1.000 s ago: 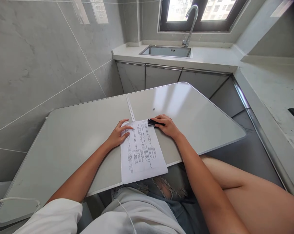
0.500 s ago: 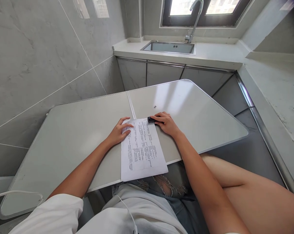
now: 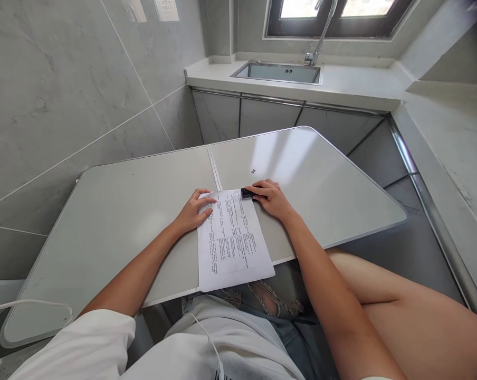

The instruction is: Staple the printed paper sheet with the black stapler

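Note:
Printed sheets of paper [image 3: 234,237] lie on the table, their near edge reaching past its front edge. It cannot be told how many sheets there are. My left hand [image 3: 194,211] rests on the far left part of the paper, fingers apart and pressing it down. At the far right corner, my right hand [image 3: 270,198] is closed around a small black stapler [image 3: 247,193]. The stapler's front end sits over the paper's corner; the rest of it is hidden under my fingers. Beyond the right hand lie tiny metal bits, perhaps staples [image 3: 253,171].
The white folding table [image 3: 143,195] has a seam [image 3: 214,168] across its middle. Behind it stands a counter with a sink [image 3: 280,72] and tap [image 3: 312,57]. A white cable [image 3: 32,302] crosses the table's left corner. A tiled wall [image 3: 84,79] rises on the left.
The view has shifted slightly. Both hands, the paper and the stapler keep nearly the same places relative to each other.

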### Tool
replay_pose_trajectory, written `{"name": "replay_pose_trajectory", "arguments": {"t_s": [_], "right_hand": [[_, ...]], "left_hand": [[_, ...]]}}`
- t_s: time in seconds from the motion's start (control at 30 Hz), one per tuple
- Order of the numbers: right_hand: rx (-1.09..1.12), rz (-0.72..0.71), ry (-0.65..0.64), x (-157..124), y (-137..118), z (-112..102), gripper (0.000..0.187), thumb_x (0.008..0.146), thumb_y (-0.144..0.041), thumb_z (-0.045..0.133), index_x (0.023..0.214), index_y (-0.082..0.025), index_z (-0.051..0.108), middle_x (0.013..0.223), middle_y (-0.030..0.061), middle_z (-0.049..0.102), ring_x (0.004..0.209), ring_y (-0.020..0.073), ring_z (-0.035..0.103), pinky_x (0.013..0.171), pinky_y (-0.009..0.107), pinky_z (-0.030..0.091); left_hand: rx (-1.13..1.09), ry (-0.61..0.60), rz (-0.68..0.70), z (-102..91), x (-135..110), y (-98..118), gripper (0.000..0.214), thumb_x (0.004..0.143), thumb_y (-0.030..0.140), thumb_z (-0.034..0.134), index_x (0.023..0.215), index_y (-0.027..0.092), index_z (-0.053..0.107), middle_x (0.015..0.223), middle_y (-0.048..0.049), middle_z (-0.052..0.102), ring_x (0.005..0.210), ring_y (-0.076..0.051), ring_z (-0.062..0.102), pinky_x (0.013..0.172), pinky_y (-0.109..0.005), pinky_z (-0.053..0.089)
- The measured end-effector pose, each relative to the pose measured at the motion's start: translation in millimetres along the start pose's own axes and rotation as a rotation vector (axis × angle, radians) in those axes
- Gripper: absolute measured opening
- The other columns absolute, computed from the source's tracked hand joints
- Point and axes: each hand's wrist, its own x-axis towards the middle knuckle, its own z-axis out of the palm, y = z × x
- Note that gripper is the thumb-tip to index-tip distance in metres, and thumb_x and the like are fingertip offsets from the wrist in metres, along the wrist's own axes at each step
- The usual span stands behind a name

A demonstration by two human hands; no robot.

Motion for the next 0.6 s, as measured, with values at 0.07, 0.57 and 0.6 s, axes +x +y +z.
{"name": "replay_pose_trajectory", "arguments": {"t_s": [0.07,0.57,0.6], "right_hand": [[0.001,0.005,-0.007,0.2,-1.5,-0.9,0.042,0.104,-0.020,0.053,0.136,-0.038,0.073,0.124,0.0045,0.072,0.111,0.0281,0.059,0.103,0.050,0.040],[-0.027,0.050,-0.062,3.7,-11.6,-2.9,0.046,0.103,-0.016,0.049,0.136,-0.038,0.073,0.121,0.0050,0.071,0.111,0.0283,0.057,0.104,0.050,0.037],[-0.026,0.072,-0.079,4.9,-13.4,-3.4,0.047,0.103,-0.015,0.049,0.136,-0.038,0.073,0.120,0.0052,0.071,0.111,0.0284,0.056,0.105,0.050,0.036]], "left_hand": [[-0.001,0.000,-0.004,-0.1,0.0,0.8,0.030,0.098,0.038,0.062,0.123,0.026,0.074,0.148,-0.0099,0.049,0.135,-0.030,0.057,0.113,-0.049,0.050],[0.007,0.007,0.022,0.6,-0.1,-1.0,0.029,0.098,0.037,0.063,0.122,0.026,0.074,0.147,-0.0098,0.050,0.138,-0.030,0.055,0.116,-0.050,0.049],[0.005,0.009,0.021,0.6,0.0,-0.9,0.029,0.098,0.037,0.063,0.122,0.026,0.074,0.146,-0.0098,0.050,0.138,-0.030,0.055,0.117,-0.050,0.049]]}}
